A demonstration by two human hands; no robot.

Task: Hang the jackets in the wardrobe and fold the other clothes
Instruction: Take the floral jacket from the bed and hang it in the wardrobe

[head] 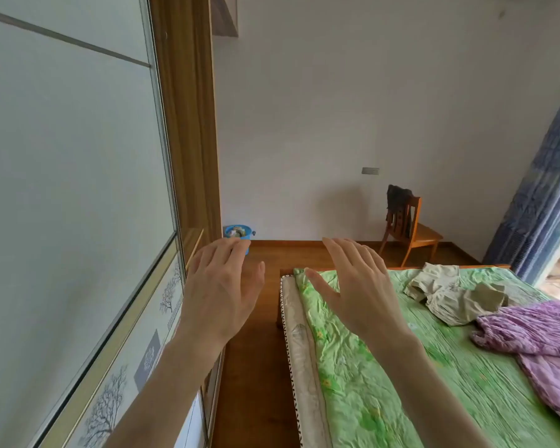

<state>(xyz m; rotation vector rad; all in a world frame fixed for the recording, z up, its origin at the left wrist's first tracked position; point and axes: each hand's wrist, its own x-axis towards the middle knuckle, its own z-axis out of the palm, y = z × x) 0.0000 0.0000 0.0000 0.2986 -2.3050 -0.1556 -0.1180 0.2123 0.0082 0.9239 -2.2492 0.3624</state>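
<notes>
The bed sheet (417, 376) is a crinkled green cotton with small yellow flowers, lying under and to the right of the right hand (359, 286); its near edge folds over a pale quilted mattress (299, 344) with dark zigzag stitching. Farther right of that hand, well apart from it, a beige garment (446, 294) lies rumpled in soft folds, and a purple crinkled garment (537, 331), thin and gathered, overlaps its near edge. Left of the left hand (222, 289) stands the wardrobe (78, 176), its sliding door a smooth frosted pane framed in wood grain, with grey tree prints along the lower panel. Beyond the fingertips, a round blue plastic bin (238, 232) sits on the glossy wooden floor, and a slatted wooden chair (408, 229) carries a dark cloth over its back.

Both hands hover palm down, fingers spread and relaxed, holding nothing and touching nothing.
</notes>
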